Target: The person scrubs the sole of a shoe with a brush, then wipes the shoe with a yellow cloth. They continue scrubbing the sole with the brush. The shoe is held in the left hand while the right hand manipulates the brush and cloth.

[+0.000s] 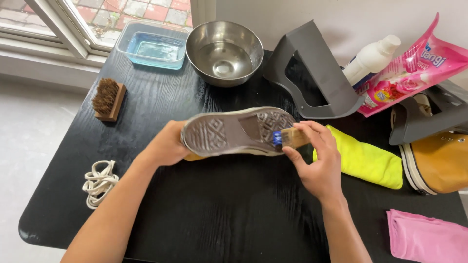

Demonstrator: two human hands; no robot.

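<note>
Your left hand (168,146) grips the shoe (236,131) sole-up over the desk (219,214), while your right hand (319,163) fingers pinch a small brush (287,139) against the sole.

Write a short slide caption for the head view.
Left hand holds shoe sole-up; right hand presses small brush against it.

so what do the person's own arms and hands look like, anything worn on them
Both forearms are bare to the frame's edge: no sleeves, gloves, watch or bracelets show. The left hand and right hand carry no visible rings, and the nails that show look short and unpainted.
</note>
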